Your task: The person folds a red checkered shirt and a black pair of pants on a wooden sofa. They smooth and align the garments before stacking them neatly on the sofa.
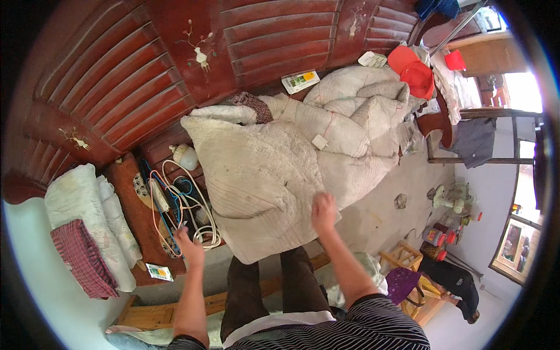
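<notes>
My left hand [190, 248] is at the front edge of the wooden bench, its fingers closed around thin wire clothes hangers [154, 205], pink and blue. A coiled white cable [213, 229] lies beside that hand, partly tangled with the hangers. Over the right part of a worn, off-white quilt [258, 175] is my right hand [324, 213], with its fingers curled. Blur hides whether it grips the quilt's edge. The quilt is spread unevenly across the seat and hangs over the front towards my legs.
A light bulb [186, 156] and a white power strip [159, 197] lie left of the quilt. Folded bedding [83, 218] is at the far left. A red cap [411, 72] rests at the far right end. Beyond, a fan [453, 199] stands near another person [453, 280].
</notes>
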### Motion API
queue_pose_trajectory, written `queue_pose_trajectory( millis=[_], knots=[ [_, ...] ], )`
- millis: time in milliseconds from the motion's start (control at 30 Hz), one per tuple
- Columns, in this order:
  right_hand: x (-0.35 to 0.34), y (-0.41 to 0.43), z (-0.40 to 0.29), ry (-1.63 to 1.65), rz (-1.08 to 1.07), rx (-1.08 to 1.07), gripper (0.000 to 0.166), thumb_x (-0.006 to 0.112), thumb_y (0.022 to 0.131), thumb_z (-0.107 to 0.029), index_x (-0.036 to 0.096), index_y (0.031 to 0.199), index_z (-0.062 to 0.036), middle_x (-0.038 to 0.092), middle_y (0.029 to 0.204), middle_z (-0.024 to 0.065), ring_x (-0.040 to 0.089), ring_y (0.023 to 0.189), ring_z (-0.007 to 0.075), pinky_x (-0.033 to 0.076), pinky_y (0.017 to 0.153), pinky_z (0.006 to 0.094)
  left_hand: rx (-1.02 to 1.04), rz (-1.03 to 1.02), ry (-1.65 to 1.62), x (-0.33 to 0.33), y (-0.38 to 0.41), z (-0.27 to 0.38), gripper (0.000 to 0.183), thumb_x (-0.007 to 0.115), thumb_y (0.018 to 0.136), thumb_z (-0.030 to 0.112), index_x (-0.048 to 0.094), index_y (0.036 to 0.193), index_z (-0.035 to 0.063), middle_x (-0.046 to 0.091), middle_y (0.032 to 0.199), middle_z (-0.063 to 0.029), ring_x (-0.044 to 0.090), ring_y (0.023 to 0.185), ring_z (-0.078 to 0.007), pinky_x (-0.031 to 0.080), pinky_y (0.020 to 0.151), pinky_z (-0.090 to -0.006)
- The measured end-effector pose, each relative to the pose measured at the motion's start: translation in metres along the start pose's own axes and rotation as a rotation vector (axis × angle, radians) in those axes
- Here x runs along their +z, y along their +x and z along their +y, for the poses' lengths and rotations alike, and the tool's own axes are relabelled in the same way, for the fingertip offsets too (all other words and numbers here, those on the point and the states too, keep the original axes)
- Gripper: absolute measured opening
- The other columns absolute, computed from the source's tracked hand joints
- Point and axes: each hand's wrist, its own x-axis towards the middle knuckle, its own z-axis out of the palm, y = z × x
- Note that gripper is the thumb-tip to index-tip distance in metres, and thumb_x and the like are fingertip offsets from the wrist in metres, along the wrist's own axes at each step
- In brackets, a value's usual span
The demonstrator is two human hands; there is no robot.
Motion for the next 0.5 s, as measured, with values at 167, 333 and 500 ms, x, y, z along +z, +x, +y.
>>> queue_pose_trajectory(
  millis=[167,333,500],
  knots=[
    [0.02,0.126,0.052,-0.26,-0.067,-0.029,0.023,0.057,0.078,-0.011,0.056,0.101,-0.0067,0.054,0.104,0.0112,0.047,0.102,0.0307,0.042,0.08,0.0428,0.027,-0.175,-0.076,0.006,-0.119,0.064,0.042,0.055,0.068,-0.005,0.044,0.108,-0.001,0.04,0.111,-0.0215,0.041,0.107,-0.0399,0.036,0.09,-0.0452],
    [0.056,0.178,0.069,-0.556,-0.304,0.115,0.043,0.059,0.077,-0.016,0.048,0.118,-0.0134,0.051,0.117,0.0128,0.044,0.111,0.0304,0.04,0.084,0.0448,-0.06,-0.612,-0.145,0.028,-0.199,0.106,0.034,0.058,0.072,0.002,0.047,0.104,0.0008,0.041,0.111,-0.0195,0.043,0.105,-0.0381,0.04,0.088,-0.0415],
    [0.039,0.174,0.095,-0.292,-0.435,0.227,0.058,0.064,0.074,-0.023,0.042,0.126,-0.0119,0.049,0.12,0.0152,0.044,0.111,0.0327,0.041,0.087,0.0444,-0.1,-0.817,-0.11,0.044,-0.218,0.134,0.033,0.059,0.077,0.008,0.048,0.108,0.002,0.043,0.112,-0.0173,0.047,0.104,-0.0335,0.043,0.084,-0.0407]
  ],
)
